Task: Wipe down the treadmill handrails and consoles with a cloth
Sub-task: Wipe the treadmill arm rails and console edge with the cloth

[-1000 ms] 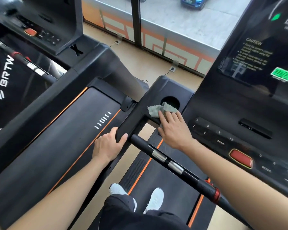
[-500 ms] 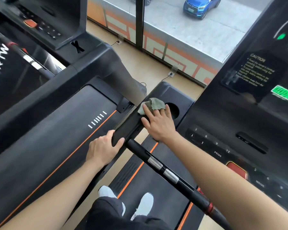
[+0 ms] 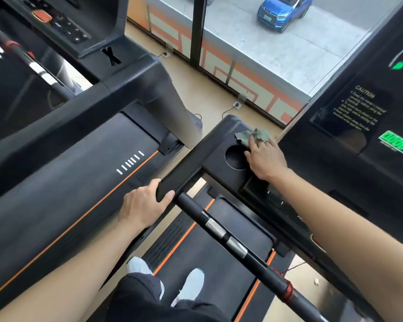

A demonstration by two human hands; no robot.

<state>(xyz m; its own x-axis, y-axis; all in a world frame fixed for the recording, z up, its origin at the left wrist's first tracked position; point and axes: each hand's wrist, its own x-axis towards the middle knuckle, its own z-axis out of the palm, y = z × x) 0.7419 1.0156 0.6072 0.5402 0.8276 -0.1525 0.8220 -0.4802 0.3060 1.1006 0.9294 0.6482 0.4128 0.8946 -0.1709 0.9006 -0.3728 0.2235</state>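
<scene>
A crumpled grey-green cloth (image 3: 254,135) lies on the black left wing of the treadmill console (image 3: 219,156), just beyond the round cup holder (image 3: 235,158). My right hand (image 3: 264,156) presses the cloth onto the far corner of that wing with straight fingers. My left hand (image 3: 142,204) grips the near end of the flat black side handrail (image 3: 184,168). A round black handlebar (image 3: 228,240) with two metal sensor bands runs from there toward the lower right. The console screen (image 3: 370,126) with a caution label rises at the right.
A neighbouring treadmill (image 3: 68,177) with an orange-striped deck fills the left side, its own console (image 3: 63,24) at the top left. My feet in white shoes (image 3: 189,287) stand on the belt below. A window with floor sockets lies ahead.
My right hand slid the cloth from the near left part of the wing, past the cup holder, to its far right corner. My left hand kept its grip on the handrail.
</scene>
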